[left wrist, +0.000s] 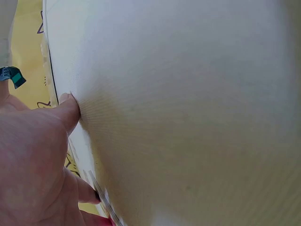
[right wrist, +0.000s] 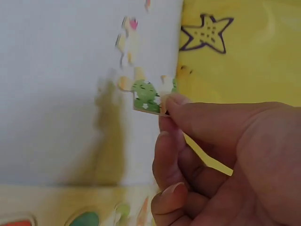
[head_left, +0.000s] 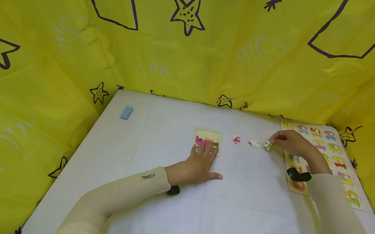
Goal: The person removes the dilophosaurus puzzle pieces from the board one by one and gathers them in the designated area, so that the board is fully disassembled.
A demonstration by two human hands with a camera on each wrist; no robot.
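Note:
My left hand (head_left: 200, 166) rests with spread fingers on a small framed jigsaw puzzle (head_left: 207, 132), partly filled with pink and green pieces that the fingers half cover. Between thumb and forefinger my right hand (head_left: 289, 142) pinches a green and white puzzle piece (right wrist: 146, 96), held up off the table in the right wrist view. Two loose pieces lie between the hands: one with pink (head_left: 236, 139) nearer the frame, and a mostly white one (head_left: 254, 143) next to the held piece. In the left wrist view, the left thumb (left wrist: 69, 110) points out over the white surface.
A wooden number board (head_left: 341, 162) lies on the right of the white table (head_left: 159, 129), partly under the right forearm. Far left sits a blue block (head_left: 126, 113). A yellow patterned curtain (head_left: 186, 57) hangs behind and along the sides.

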